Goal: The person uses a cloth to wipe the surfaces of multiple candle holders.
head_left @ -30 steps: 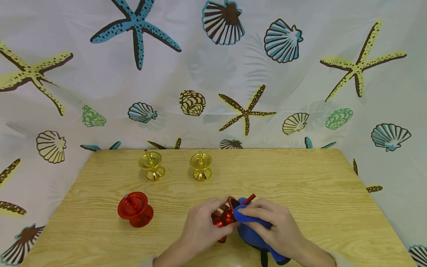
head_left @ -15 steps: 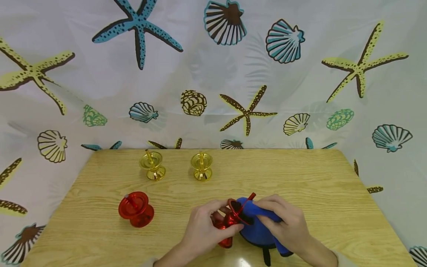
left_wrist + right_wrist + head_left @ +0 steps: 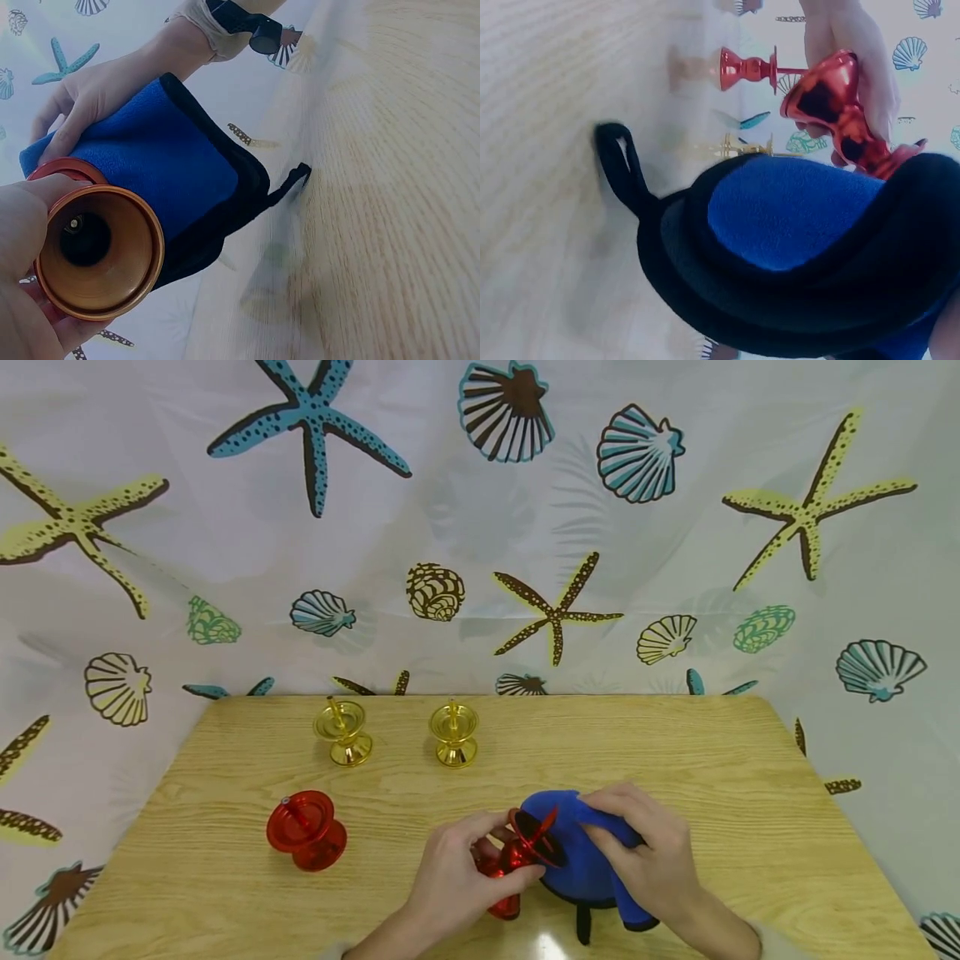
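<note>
My left hand (image 3: pixel 457 868) grips a shiny red metal candle holder (image 3: pixel 516 853) by its stem, tilted so the dish and its spike lean to the right. Its hollow coppery base (image 3: pixel 101 255) faces the left wrist camera. In my right hand (image 3: pixel 648 843) a folded blue cloth (image 3: pixel 588 860) is pinched between thumb and fingers. Black edging and a black hanging loop (image 3: pixel 622 169) run along the cloth, which hangs right beside the dish. The right wrist view shows the cloth in front of the held candle holder (image 3: pixel 840 112), covering part of its dish.
Another red candle holder (image 3: pixel 306 831) stands upright on the wooden table (image 3: pixel 712 760) at the left. Two gold candle holders (image 3: pixel 342 732) stand near the back edge. Behind the table hangs a white curtain (image 3: pixel 480 527) printed with shells and starfish.
My right hand has moved the cloth off the dish and slightly to the right, and the cloth has spread wider. The held candle holder's dish and spike show more openly; the left hand barely shifts.
</note>
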